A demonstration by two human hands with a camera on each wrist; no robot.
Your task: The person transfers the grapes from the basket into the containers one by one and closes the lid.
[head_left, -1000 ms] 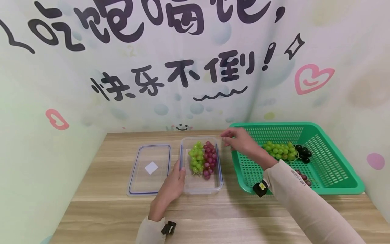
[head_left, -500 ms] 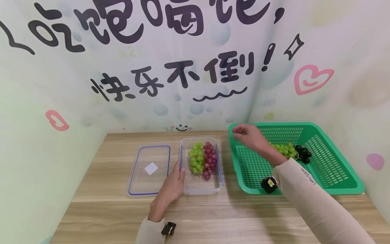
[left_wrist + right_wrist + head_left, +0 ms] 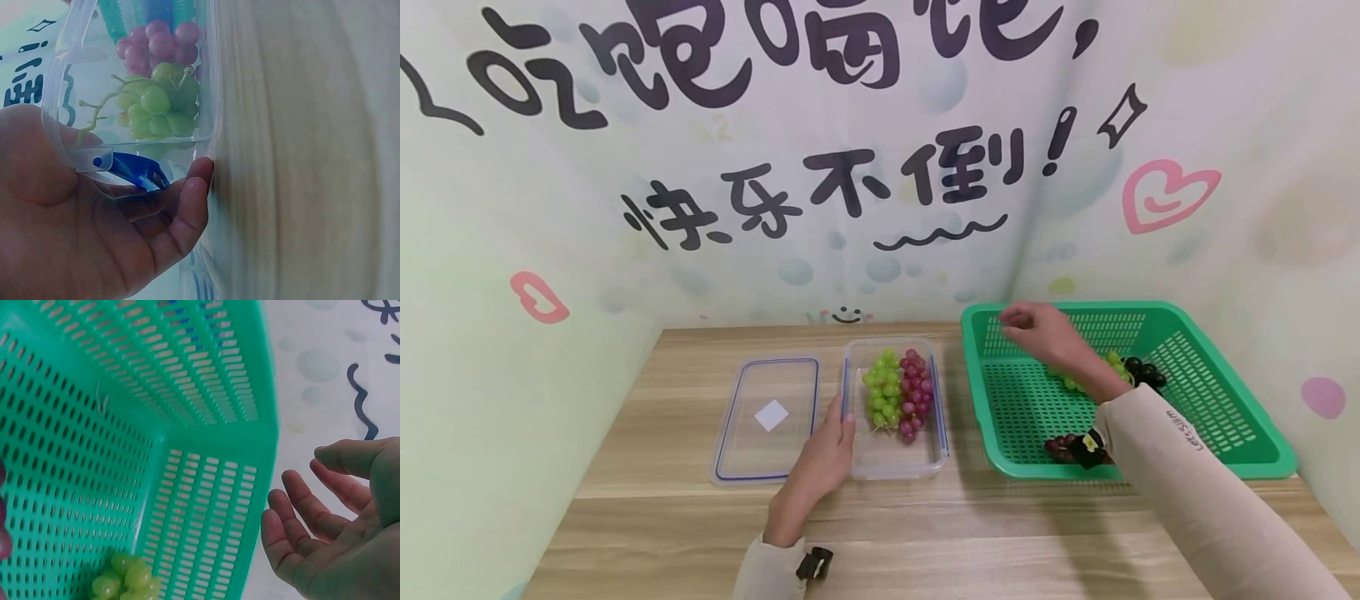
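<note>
Centre: our left hand (image 3: pixel 823 450) grips the container (image 3: pixel 898 472). Right: our empty, loose-fingered right hand (image 3: pixel 1043 333) hovers over the basket (image 3: pixel 1225 468). Apparently packing grapes (image 3: pixel 883 387), we probably must reach lower.

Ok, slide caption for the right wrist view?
Right hand, holding nothing, near the rim of a green perforated basket with green grapes inside.

Head view's reading bright, w/ soft shadows falling on table (image 3: pixel 910 542); L wrist view's running dimmer, table blurring.
</note>
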